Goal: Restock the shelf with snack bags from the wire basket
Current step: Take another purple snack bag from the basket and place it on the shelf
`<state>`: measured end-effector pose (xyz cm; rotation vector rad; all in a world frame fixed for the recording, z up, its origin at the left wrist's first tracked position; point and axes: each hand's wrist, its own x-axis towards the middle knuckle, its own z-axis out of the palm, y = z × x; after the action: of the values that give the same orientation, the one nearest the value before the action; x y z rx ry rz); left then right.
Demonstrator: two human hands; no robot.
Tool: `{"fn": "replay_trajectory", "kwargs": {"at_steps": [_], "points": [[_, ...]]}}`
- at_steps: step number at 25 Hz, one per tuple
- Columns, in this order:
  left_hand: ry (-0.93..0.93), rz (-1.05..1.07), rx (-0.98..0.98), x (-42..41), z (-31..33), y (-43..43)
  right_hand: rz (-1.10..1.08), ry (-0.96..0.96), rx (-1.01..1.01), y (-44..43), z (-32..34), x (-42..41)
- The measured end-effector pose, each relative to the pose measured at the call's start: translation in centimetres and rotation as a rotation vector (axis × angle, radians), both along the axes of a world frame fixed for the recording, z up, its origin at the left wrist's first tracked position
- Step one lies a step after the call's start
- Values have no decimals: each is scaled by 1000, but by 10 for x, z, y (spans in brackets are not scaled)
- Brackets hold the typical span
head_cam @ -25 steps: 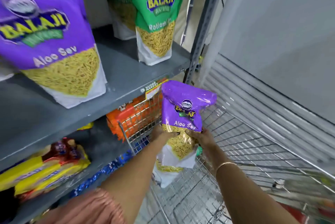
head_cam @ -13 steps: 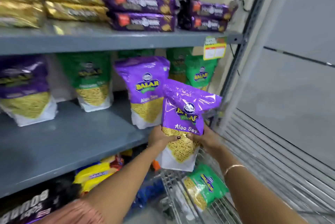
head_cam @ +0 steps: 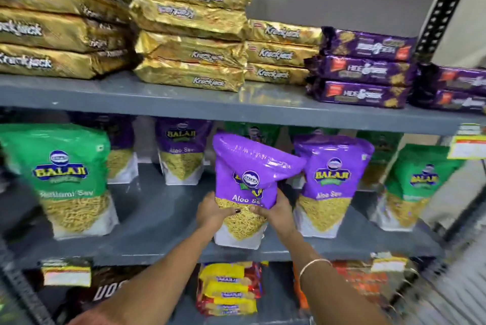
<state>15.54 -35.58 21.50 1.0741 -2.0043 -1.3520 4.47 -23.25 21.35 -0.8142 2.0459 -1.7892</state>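
A purple Aloo Sev bag (head_cam: 249,180) is gripped low down on both sides by my left hand (head_cam: 211,212) and my right hand (head_cam: 278,212). Its top is bent over to the right. The bag's white bottom is at the front of the grey middle shelf (head_cam: 157,222), in the gap between a green Ratlami Sev bag (head_cam: 65,180) on the left and another purple Aloo Sev bag (head_cam: 328,185) on the right. The wire basket (head_cam: 434,285) shows only as a blurred edge at the lower right.
Gold Krackjack packs (head_cam: 189,27) and purple Hide & Seek packs (head_cam: 365,69) are stacked on the upper shelf. More Balaji bags stand at the back of the middle shelf, and a green one (head_cam: 418,185) at its right end. Yellow packets (head_cam: 226,288) lie on the lower shelf.
Both hands have lifted the purple bag up out of the basket and carried it left to the middle shelf. The view has swung up to face the shelves.
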Motion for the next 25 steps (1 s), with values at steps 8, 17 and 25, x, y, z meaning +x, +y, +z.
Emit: {"fn": "replay_trajectory", "kwargs": {"at_steps": [8, 17, 25], "points": [[205, 75, 87, -12, -17, -9, -4, -6, 36, -27, -13, -17], [-18, 260, -351, 1, -42, 32, -96, -19, 256, 19, -38, -19], [-42, -453, -656, -66, -88, 206, -419, -93, 431, 218, -90, -74]]}}
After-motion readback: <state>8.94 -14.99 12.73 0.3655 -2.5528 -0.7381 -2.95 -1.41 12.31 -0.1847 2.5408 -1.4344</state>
